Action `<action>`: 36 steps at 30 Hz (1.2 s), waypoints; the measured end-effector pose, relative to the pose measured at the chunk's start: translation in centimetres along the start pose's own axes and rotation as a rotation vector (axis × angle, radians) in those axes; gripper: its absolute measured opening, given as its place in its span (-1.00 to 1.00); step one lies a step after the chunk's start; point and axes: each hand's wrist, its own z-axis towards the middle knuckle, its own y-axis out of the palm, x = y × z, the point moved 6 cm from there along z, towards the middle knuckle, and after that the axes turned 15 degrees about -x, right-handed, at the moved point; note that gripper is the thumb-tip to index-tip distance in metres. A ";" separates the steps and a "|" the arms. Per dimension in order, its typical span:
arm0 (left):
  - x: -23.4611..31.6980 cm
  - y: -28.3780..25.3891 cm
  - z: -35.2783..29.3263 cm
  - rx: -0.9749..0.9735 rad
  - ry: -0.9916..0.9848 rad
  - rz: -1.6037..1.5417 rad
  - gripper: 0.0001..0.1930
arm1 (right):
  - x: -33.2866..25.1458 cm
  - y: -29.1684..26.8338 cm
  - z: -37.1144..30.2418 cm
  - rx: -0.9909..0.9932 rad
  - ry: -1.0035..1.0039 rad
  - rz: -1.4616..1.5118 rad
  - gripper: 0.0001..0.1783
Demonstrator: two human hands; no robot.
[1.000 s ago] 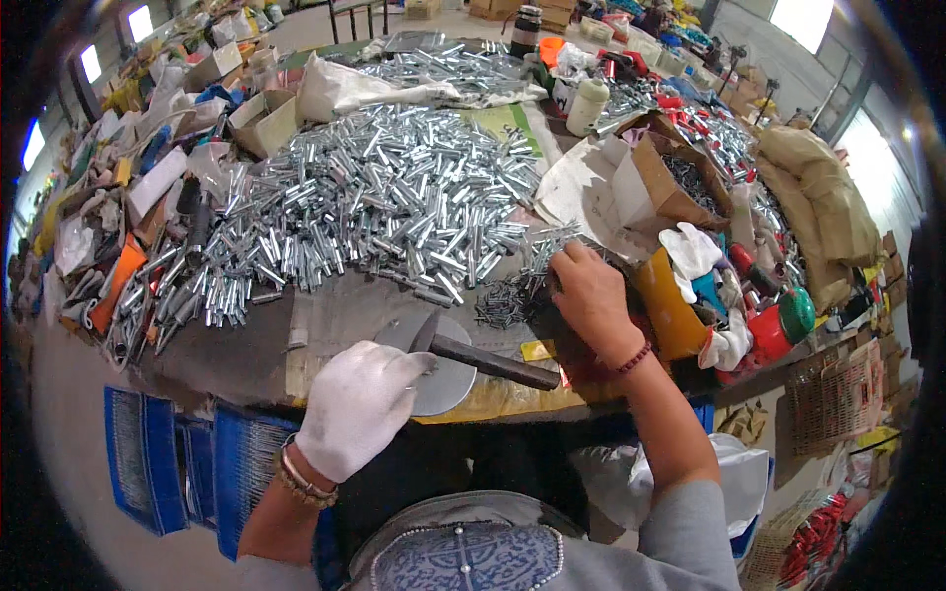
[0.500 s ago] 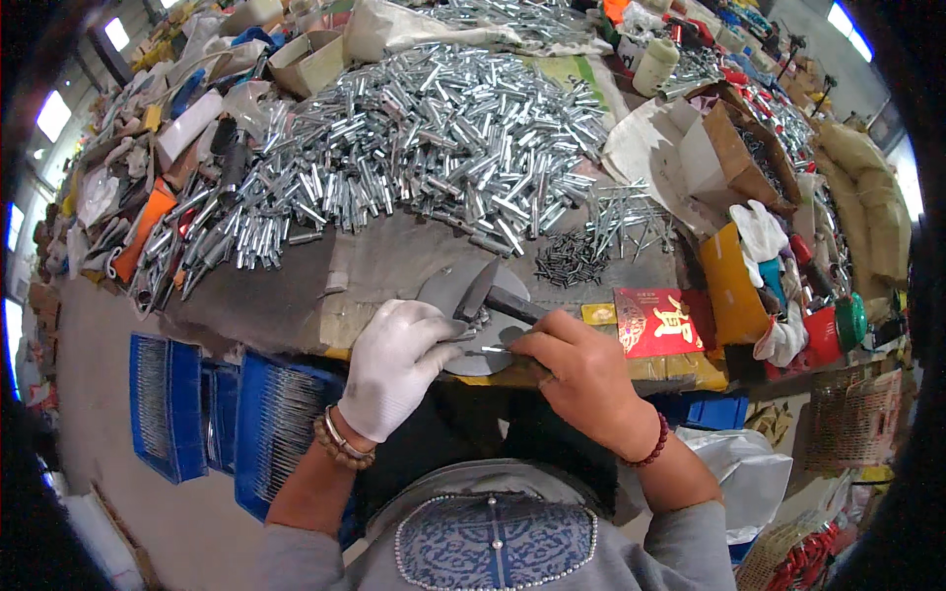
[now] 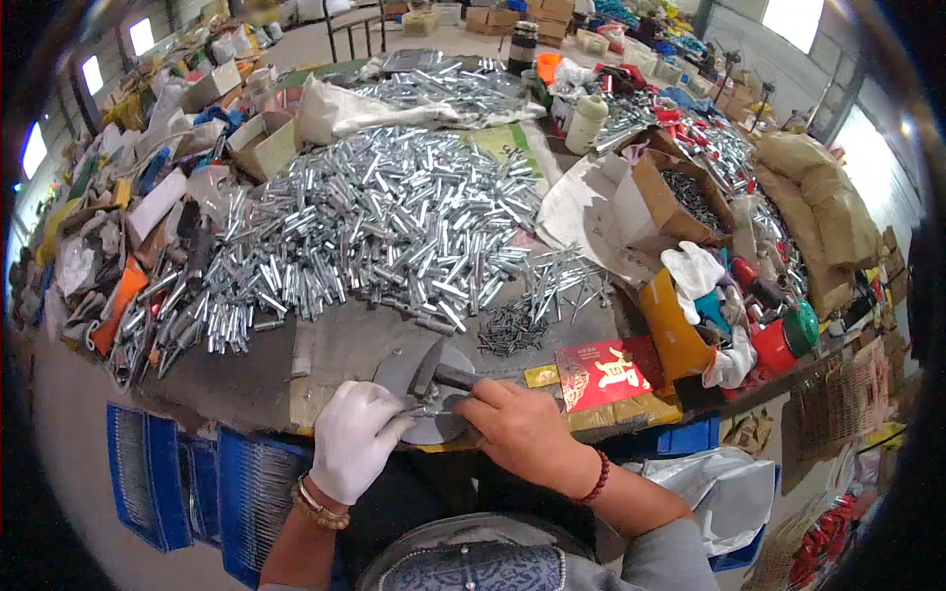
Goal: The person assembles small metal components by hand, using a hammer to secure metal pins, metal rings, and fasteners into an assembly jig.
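My left hand (image 3: 353, 438), in a white glove, pinches a small silver metal tube (image 3: 419, 412) over a round grey metal plate (image 3: 396, 370) at the table's near edge. My bare right hand (image 3: 527, 433) is closed around the dark handle of a hammer (image 3: 428, 370). The hammer's head lies over the plate, just beyond my left fingertips. My right fingertips come close to the tube; whether they also pinch a small part is hidden. Beyond the plate spreads a big heap of silver metal tubes (image 3: 394, 217).
Small black screws (image 3: 514, 333) and thin silver pins (image 3: 567, 281) lie right of the plate. A red envelope (image 3: 606, 374) is near my right hand. An open cardboard box (image 3: 675, 197) and gloves (image 3: 695, 276) stand further right. Blue crates (image 3: 232, 502) sit below the table, left.
The view has tilted up, showing more of the room beyond the table. Both hands stay at the plate, with the hammer and the small tube held much as before.
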 end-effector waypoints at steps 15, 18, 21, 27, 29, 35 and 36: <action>0.5 0.4 -0.3 0.069 0.085 0.027 -0.86 | 0.6 -0.2 -0.4 0.017 0.008 0.008 -0.55; 0.7 0.4 -0.7 0.097 0.075 0.012 -0.87 | 0.3 -0.7 -0.2 0.023 0.007 0.041 -0.58; 0.6 0.5 -1.0 0.075 0.055 0.024 -0.86 | 0.1 -0.6 0.0 0.005 -0.008 0.054 -0.58; 0.3 0.9 -1.5 0.096 0.042 -0.024 -0.85 | -0.5 -0.3 0.0 0.013 -0.081 0.042 -0.72; 0.1 1.0 -1.7 0.113 0.035 -0.071 -0.85 | -0.7 -0.3 0.1 0.007 -0.086 0.036 -0.73; 0.1 0.9 -1.5 0.121 0.032 -0.143 -0.84 | -0.8 -0.4 0.4 -0.014 -0.128 -0.003 -0.77; 0.0 0.9 -1.4 0.117 0.025 -0.145 -0.83 | -0.9 -0.4 0.6 -0.023 -0.133 -0.018 -0.78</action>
